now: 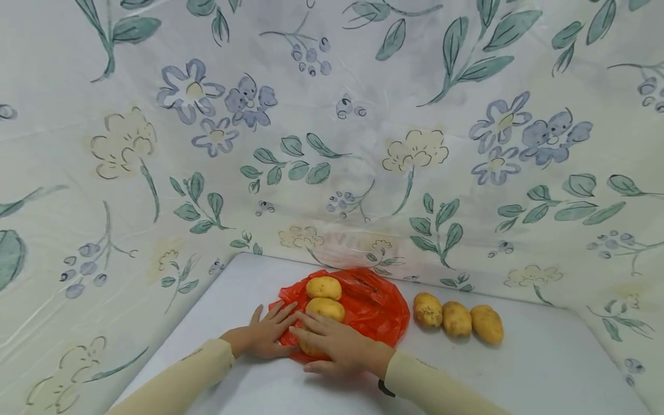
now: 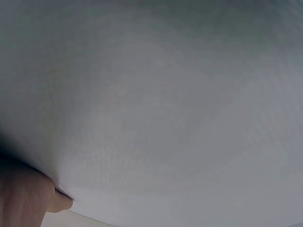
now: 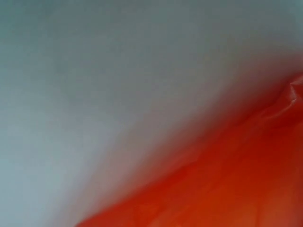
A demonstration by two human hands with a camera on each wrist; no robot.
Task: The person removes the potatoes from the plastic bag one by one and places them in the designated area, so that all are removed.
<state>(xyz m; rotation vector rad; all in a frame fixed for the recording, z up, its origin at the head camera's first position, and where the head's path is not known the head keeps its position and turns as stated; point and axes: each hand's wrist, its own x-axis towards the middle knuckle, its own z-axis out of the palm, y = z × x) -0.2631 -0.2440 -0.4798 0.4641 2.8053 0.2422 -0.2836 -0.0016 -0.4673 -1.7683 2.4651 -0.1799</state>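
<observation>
A red plastic bag (image 1: 378,305) lies flat and crumpled on the white table. On its left part sit a far potato (image 1: 324,287), a middle potato (image 1: 325,308) and a near potato (image 1: 309,344), in a row. My right hand (image 1: 342,349) reaches over the near potato with extended fingers and hides part of it. Beside the row, my left hand (image 1: 268,334) rests with spread fingers at the bag's left edge. Only a bit of the left hand (image 2: 26,201) shows in the left wrist view. Blurred red bag (image 3: 227,184) fills the lower right wrist view.
Right of the bag, three more potatoes lie side by side: a left one (image 1: 427,310), a centre one (image 1: 457,319) and a right one (image 1: 487,324). Floral sheeting (image 1: 321,127) rises behind and beside the white table (image 1: 544,357).
</observation>
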